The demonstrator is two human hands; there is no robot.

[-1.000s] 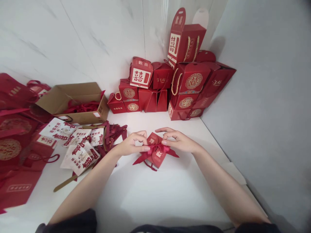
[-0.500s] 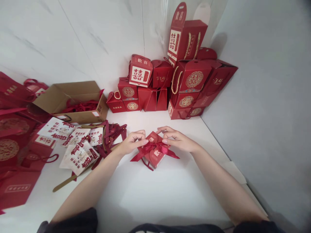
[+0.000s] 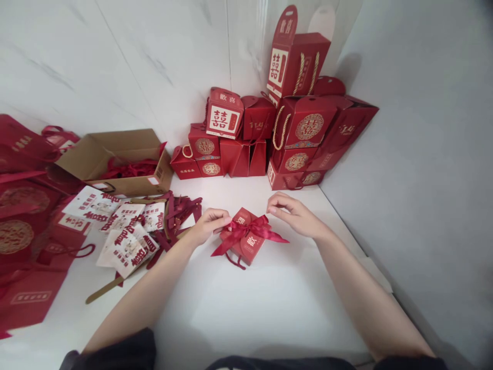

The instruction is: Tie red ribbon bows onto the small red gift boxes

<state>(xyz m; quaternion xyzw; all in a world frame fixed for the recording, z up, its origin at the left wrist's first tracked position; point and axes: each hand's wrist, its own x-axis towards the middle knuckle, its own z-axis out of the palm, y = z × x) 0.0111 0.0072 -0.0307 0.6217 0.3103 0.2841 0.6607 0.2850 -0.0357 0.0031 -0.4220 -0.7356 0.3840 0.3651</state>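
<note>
Red gift box (image 3: pixel 246 252) lies on the white table (image 3: pixel 246 308), near the middle of the head view and just right of our left hand (image 3: pixel 208 227). Its long axis seems to run far to near, tipped slightly right, though its almost square shape makes this hard to judge. Our left hand is the nearer one: its fingertips (image 3: pixel 227 220) curl together at the box's left edge, beside the red satin bow (image 3: pixel 250 228), and we cannot tell whether they grip the ribbon or only touch it. Our right hand (image 3: pixel 296 217) hovers apart, far and right of the box, with its fingers (image 3: pixel 275 206) open, lightly curved and holding nothing.

We count two hands, one box, one bow with two ribbon tails (image 3: pixel 221 250), and one small cord loop (image 3: pixel 234 262) at the box's near edge. To the left stand one cardboard carton (image 3: pixel 127 187) holding red ribbons (image 3: pixel 131 168), a loose heap of dark red ribbons (image 3: pixel 181 210), about five printed white cards (image 3: pixel 123 252), one tan strip (image 3: pixel 108 288) and several flat red paper bags (image 3: pixel 26 298). In the far corner, roughly a dozen stacked red boxes (image 3: pixel 296 67) rise against the wall.
</note>
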